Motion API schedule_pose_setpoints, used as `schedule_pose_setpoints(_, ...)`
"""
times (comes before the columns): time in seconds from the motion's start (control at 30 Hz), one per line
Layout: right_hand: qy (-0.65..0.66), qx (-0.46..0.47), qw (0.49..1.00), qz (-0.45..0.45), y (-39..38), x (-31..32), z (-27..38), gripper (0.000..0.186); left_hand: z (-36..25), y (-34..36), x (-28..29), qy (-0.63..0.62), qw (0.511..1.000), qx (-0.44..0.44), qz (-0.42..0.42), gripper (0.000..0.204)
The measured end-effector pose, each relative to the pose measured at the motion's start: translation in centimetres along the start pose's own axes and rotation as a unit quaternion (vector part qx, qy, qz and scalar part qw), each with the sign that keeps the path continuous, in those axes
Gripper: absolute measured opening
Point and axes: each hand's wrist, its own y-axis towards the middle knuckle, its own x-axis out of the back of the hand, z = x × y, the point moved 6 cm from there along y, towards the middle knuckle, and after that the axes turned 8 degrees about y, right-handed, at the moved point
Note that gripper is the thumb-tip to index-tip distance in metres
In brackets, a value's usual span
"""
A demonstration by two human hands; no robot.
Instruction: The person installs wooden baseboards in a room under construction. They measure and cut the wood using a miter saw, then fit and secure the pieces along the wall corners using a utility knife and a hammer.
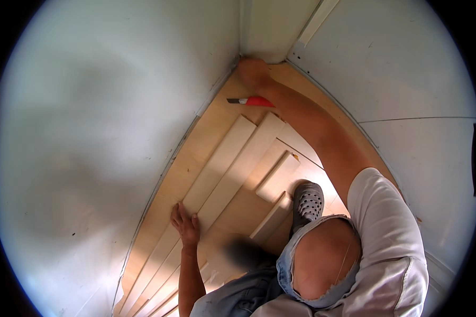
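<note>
Long pale plank (220, 161) lies flat on the wooden floor (193, 158), left hand (185, 224) resting over it, fingers parted; probably light, stiff, fairly smooth, best held by both long edges near mid-length; right hand (253, 73) at far corner, grip indeterminable.
</note>
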Motion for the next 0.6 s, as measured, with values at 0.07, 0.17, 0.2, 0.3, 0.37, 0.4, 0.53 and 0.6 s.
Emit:
schedule_pose_setpoints(0.07,0.029,0.012,0.998,-0.047,-0.7,0.5,-1.2,0.019,-0.5,0.4,0.3,-0.004,1.000,-0.008,-0.002,0.068)
schedule_pose_setpoints(0.17,-0.066,-0.132,0.989,0.016,-2.1,0.5,-3.8,0.020,-0.7,0.7,0.5,-0.019,0.999,-0.028,-0.017,0.070)
schedule_pose_setpoints(0.2,-0.031,-0.157,0.987,0.030,-3.2,1.0,-3.4,0.020,-0.5,0.4,0.8,-0.018,1.000,-0.011,-0.006,0.072)
schedule_pose_setpoints(0.3,0.031,-0.193,0.977,0.080,-7.7,3.9,-3.9,0.023,-0.2,0.8,2.8,-0.004,0.999,0.031,0.014,0.075)
schedule_pose_setpoints(0.37,0.001,-0.195,0.975,0.110,-11.4,5.5,-6.2,0.028,0.5,1.5,3.3,0.010,0.999,0.042,0.030,0.076)
schedule_pose_setpoints(0.4,-0.016,-0.203,0.973,0.111,-12.8,6.7,-6.4,0.031,0.6,1.6,3.5,0.011,0.999,0.041,0.024,0.074)
schedule_pose_setpoints(0.53,0.045,-0.172,0.982,0.066,-13.5,8.5,-5.7,0.039,2.1,3.1,2.8,-0.003,0.999,0.038,0.033,0.062)
schedule_pose_setpoints(0.6,0.093,-0.077,0.991,0.051,-13.1,7.1,-3.6,0.038,2.4,4.1,2.7,-0.007,0.997,0.019,0.069,0.055)
